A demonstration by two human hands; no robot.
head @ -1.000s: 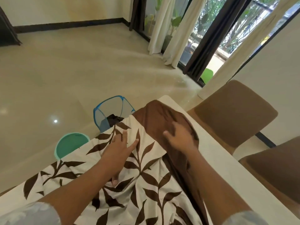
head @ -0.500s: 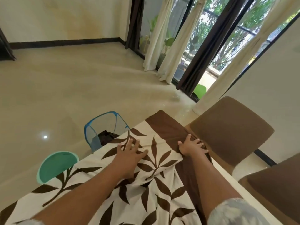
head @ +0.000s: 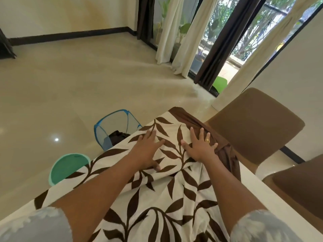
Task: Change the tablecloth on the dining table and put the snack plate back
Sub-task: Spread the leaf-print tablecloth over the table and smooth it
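Left hand (head: 148, 151): flat, fingers spread, on tablecloth (head: 157, 198).
Right hand (head: 201, 147): flat, spread, at 3 o'clock of left.
Tablecloth: covers counter (head: 262, 198).

No text, label, brand, number or sign is showing legibly anywhere in this view. The cloth (head: 157, 194) is carrying only a leaf print, and the basket (head: 111, 130) and the tub (head: 66, 168) on the floor are showing no lettering.
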